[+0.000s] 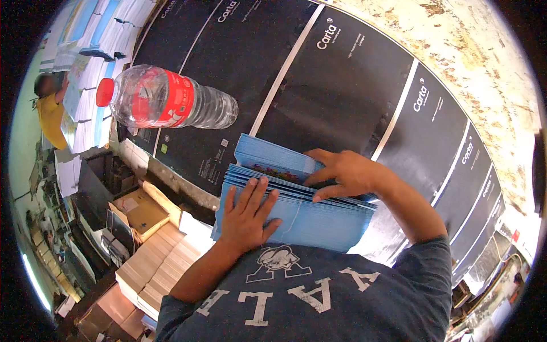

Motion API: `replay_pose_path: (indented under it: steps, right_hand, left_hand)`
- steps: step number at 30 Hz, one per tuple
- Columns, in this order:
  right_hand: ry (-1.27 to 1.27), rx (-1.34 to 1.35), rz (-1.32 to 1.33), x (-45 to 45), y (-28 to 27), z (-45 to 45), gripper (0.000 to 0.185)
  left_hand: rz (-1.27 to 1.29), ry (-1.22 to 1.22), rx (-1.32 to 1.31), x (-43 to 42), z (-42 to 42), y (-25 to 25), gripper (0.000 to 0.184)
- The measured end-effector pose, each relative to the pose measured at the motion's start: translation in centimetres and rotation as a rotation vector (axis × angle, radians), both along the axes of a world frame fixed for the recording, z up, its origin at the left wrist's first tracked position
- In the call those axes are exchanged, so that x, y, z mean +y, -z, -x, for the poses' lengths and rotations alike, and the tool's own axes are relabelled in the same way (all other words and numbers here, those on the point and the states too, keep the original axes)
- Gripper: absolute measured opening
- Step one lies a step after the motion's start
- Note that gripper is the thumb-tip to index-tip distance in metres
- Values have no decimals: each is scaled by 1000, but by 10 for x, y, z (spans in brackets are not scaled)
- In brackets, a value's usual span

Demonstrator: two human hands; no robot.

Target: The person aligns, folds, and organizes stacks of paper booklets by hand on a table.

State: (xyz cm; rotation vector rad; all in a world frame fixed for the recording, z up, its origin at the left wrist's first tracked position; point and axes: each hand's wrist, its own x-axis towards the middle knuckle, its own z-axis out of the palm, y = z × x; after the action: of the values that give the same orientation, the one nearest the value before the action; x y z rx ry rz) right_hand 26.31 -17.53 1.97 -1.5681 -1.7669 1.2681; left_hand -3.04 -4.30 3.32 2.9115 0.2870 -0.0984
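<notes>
A thick bundle of blue folded paper sheets [296, 219] lies on the dark table in front of my torso, parted by a gap along its far side. Flat on the near part rests my left hand [249, 216], fingers spread. My right hand [350, 174] reaches over the bundle's right end, its fingers apart at the gap and touching the sheets. Between the two parts, a narrow strip of coloured print shows. Whether the right fingertips pinch any sheet is hard to see.
A clear plastic bottle with a red cap [168, 100] stands beyond the bundle to the left. Dark panels printed "Carta" [342, 80] cover the table. Paper stacks [94, 85] rise at the far left, near a person in yellow [51, 117]. Bundled paper blocks [156, 265] sit lower left.
</notes>
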Motion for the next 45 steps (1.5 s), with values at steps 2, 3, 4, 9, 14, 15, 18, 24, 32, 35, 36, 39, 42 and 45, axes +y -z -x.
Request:
replay_pose_path:
  steps: [2, 3, 4, 9, 14, 15, 18, 24, 32, 35, 36, 39, 42, 45]
  right_hand:
    - [-2, 26, 10, 1, 0, -2, 50]
    - [-2, 26, 9, 2, 0, -3, 50]
    - [-5, 34, 0, 1, 1, -4, 51]
    - [37, 82, -6, 1, 6, -5, 44]
    - [28, 73, 26, 1, 11, -7, 49]
    - [28, 73, 27, 1, 11, -7, 49]
    - [32, 105, 20, 2, 10, -7, 49]
    - [48, 49, -13, 1, 8, -6, 47]
    - [82, 18, 1, -1, 5, -3, 44]
    - [80, -8, 79, 2, -9, 4, 42]
    - [80, -16, 106, 1, -11, 4, 42]
    - [69, -52, -67, -2, -9, 3, 39]
    - [58, -88, -212, -2, -3, 2, 35]
    - [55, -25, -72, -1, -5, 1, 34]
  left_hand:
    - [1, 4, -5, 0, -2, -1, 62]
    - [6, 2, -5, 1, -3, -1, 62]
    - [10, 0, -5, 1, -2, -1, 63]
    - [22, -6, -33, 1, -1, 0, 62]
    - [26, -8, -37, 0, 0, 0, 61]
    - [24, -9, -35, 0, 0, 0, 60]
    - [15, -11, -40, -1, 1, 2, 59]
    - [11, -15, -47, -1, 1, 3, 58]
    - [14, -18, -64, -2, 1, 3, 57]
    - [-12, 12, -24, -1, 4, 6, 62]
    - [6, -6, -29, -2, 2, 4, 60]
    - [22, -20, -21, -2, 0, 0, 58]
    - [13, -15, -14, -1, 0, 0, 58]
    - [8, -13, -22, -1, 1, 1, 59]
